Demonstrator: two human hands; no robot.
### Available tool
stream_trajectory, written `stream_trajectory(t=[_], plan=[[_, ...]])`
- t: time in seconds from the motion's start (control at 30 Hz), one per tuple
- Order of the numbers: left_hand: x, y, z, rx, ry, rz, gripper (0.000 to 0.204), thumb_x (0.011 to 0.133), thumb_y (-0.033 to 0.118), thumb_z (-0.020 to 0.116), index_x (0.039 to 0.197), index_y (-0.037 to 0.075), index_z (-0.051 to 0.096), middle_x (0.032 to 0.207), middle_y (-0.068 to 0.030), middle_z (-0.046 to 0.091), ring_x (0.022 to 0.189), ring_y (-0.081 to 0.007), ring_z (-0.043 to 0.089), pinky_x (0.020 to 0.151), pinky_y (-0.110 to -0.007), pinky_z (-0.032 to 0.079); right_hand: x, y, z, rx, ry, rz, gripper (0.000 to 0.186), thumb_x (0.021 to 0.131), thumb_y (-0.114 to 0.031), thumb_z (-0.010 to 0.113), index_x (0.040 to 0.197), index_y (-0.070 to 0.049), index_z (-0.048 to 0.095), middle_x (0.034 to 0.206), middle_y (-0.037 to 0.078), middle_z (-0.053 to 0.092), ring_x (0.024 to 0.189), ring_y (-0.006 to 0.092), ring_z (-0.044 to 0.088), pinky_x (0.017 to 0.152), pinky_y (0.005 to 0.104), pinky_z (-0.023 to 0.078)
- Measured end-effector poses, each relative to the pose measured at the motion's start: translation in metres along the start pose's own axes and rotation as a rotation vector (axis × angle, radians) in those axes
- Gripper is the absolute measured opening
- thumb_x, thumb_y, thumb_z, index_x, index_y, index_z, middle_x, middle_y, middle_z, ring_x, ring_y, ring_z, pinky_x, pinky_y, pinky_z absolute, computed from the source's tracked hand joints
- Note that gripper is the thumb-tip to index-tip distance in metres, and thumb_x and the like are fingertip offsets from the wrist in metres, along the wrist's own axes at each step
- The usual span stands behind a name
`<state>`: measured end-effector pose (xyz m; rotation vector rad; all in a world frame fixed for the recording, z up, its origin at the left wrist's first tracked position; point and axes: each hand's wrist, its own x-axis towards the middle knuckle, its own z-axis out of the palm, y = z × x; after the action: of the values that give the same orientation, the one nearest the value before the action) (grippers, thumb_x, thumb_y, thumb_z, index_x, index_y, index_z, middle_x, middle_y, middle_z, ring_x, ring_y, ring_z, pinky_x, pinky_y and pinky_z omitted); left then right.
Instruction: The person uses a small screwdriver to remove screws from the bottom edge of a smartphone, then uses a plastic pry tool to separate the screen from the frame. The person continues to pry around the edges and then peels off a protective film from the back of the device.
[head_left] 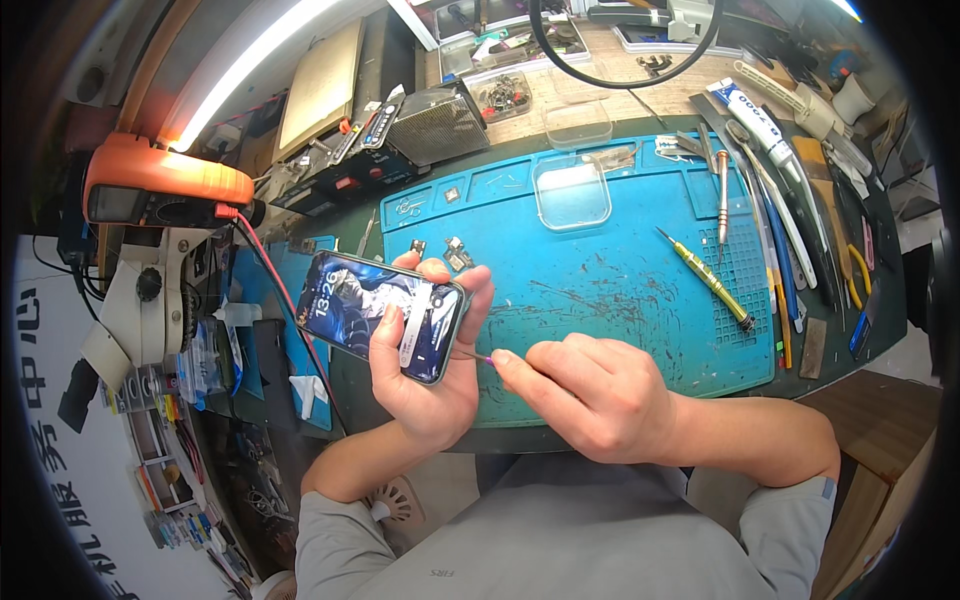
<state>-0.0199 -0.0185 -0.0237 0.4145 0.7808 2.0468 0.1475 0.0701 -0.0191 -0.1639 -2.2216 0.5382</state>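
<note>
My left hand (425, 395) holds a smartphone (355, 315) tilted, screen up and lit, with the thumb over the screen and fingertips showing past the far edge. My right hand (595, 400) pinches a thin purple-handled tool (488, 358) whose slim shaft points at the phone's bottom edge; the exact tip is too small to make out. Both are over the blue silicone repair mat (620, 320). Small metal parts (458, 255) lie on the mat just beyond the phone.
An orange multimeter (165, 180) with red lead and a microscope stand (145, 310) stand left. A clear lid (570, 195), a yellow screwdriver (705, 275) and several tools (790, 250) lie right. An equipment box (435, 130), part trays (500, 95) and a black ring (620, 75) are at the back.
</note>
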Motion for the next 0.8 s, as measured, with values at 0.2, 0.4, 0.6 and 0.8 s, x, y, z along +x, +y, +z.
stream_trajectory(t=[0.2, 0.4, 0.6, 0.8], plan=[[0.0002, -0.0005, -0.0001, 0.01, 0.001, -0.002, 0.049, 0.102, 0.025, 0.041, 0.144, 0.001, 0.034, 0.125, -0.016, 0.055, 0.128, -0.0406, 0.057, 0.112, -0.053, 0.049, -0.0007, 0.0009, 0.0002, 0.005, 0.007, -0.007, 0.043, 0.068, -0.004, 0.071, 0.111, 0.001, 0.073, 0.088, 0.006, 0.062, 0.062, 0.0138, 0.055, 0.051, 0.0262, 0.047], [-0.0004, -0.0004, 0.0003, 0.021, 0.004, -0.001, 0.049, 0.102, 0.025, 0.041, 0.144, 0.001, 0.035, 0.125, -0.0161, 0.055, 0.128, -0.0408, 0.057, 0.112, -0.053, 0.049, -0.0005, 0.0018, -0.0009, 0.005, 0.001, -0.016, 0.044, 0.065, -0.004, 0.071, 0.109, 0.0, 0.073, 0.09, 0.006, 0.062, 0.061, 0.014, 0.054, 0.051, 0.0265, 0.047], [0.0, -0.0005, 0.0035, 0.053, 0.02, 0.017, 0.049, 0.101, 0.026, 0.041, 0.144, 0.002, 0.036, 0.124, -0.015, 0.055, 0.129, -0.0408, 0.056, 0.113, -0.053, 0.048, 0.0037, 0.0001, 0.0044, 0.075, 0.026, 0.122, 0.025, 0.081, -0.01, 0.073, 0.103, 0.001, 0.068, 0.078, 0.004, 0.055, 0.06, 0.017, 0.056, 0.049, 0.029, 0.049], [0.0008, -0.0024, 0.0034, 0.066, 0.035, 0.005, 0.049, 0.101, 0.026, 0.041, 0.143, 0.002, 0.036, 0.124, -0.0149, 0.056, 0.128, -0.0407, 0.057, 0.113, -0.053, 0.048, -0.0005, 0.0004, 0.0001, 0.019, -0.051, 0.119, 0.022, 0.086, -0.012, 0.074, 0.101, 0.003, 0.067, 0.076, 0.005, 0.055, 0.061, 0.0177, 0.057, 0.051, 0.0296, 0.05]])
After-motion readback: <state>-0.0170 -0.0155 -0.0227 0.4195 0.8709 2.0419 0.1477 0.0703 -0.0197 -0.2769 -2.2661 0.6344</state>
